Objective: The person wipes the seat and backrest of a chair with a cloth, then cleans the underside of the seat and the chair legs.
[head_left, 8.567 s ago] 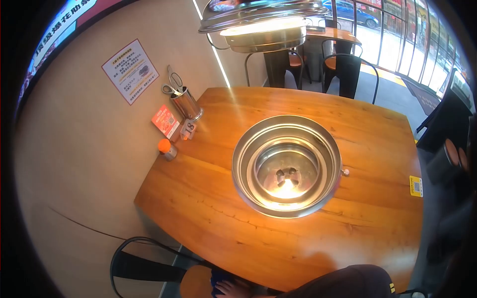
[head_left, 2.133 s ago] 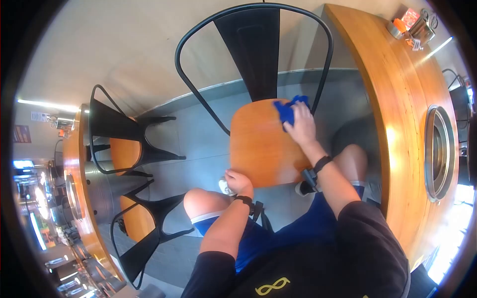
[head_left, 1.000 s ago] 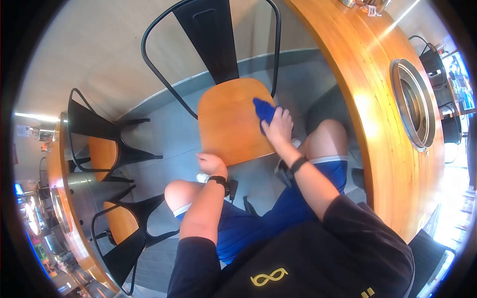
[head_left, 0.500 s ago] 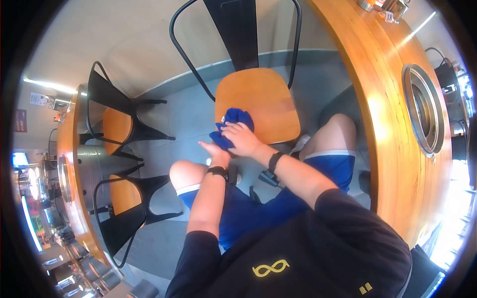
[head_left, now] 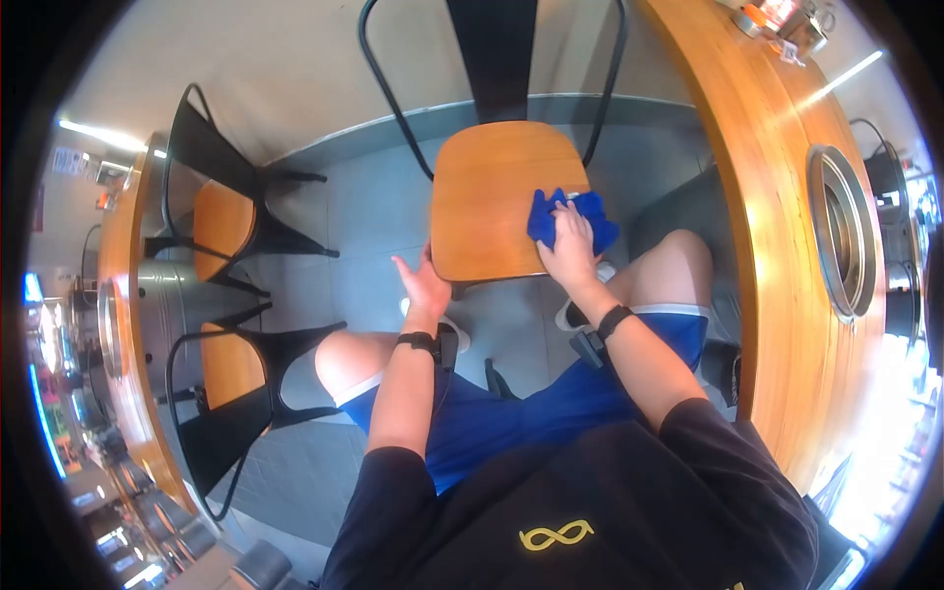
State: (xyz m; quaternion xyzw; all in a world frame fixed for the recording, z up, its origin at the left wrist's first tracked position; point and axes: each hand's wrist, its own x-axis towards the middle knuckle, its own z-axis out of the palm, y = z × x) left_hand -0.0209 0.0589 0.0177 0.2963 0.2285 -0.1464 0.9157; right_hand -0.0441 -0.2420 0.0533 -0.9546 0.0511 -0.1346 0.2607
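Right hand [head_left: 570, 254] presses flat on the blue cloth [head_left: 570, 218] at the chair seat [head_left: 492, 197], 4 o'clock corner. Left hand [head_left: 425, 285] grips the seat's 7 o'clock edge, fingers spread.

A chair seat [head_left: 497, 197] is placed directly ahead of the knees, with its backrest [head_left: 492, 44] on the far side. A cloth [head_left: 570, 218] is pressed onto the seat's near right corner under the right hand [head_left: 570, 258]. The seat's near left edge is gripped by the left hand [head_left: 425, 285]. A table [head_left: 777, 226] runs along the right, with a recessed grill basin [head_left: 841, 231] set in it. Two further chairs [head_left: 221, 226] are stood to the left.
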